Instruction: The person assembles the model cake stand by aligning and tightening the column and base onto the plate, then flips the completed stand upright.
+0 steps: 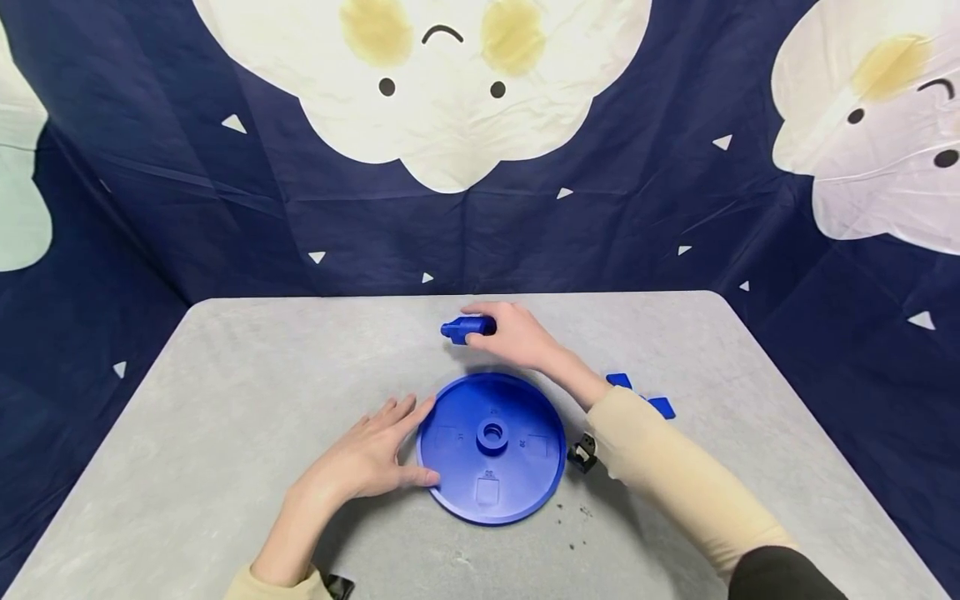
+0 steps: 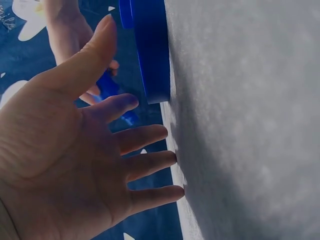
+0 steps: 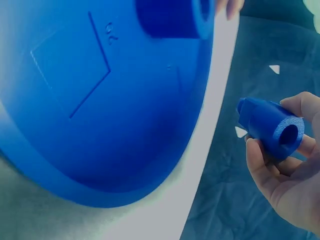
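Observation:
A round blue dish [image 1: 517,492] with a raised rim and a hollow hub at its centre lies on the table. Faint square outlines and small numbers mark its inner face. At its left edge my left hand [image 1: 369,457] is spread, fingers straight, thumb and forefinger at the rim. Beyond the dish, above the table, my right hand [image 1: 517,335] grips a blue cylindrical part [image 1: 467,330] between thumb and fingers. In the right wrist view this part [image 3: 272,127] shows a round hole in one end and a narrower stub at the other.
Small flat blue pieces [image 1: 662,407] lie to the right, partly behind the right sleeve. A small black object [image 1: 582,452] sits by the dish's right edge. Dark crumbs dot the grey table [image 1: 247,417]. A dark blue cloth [image 1: 375,217] with clouds hangs around it.

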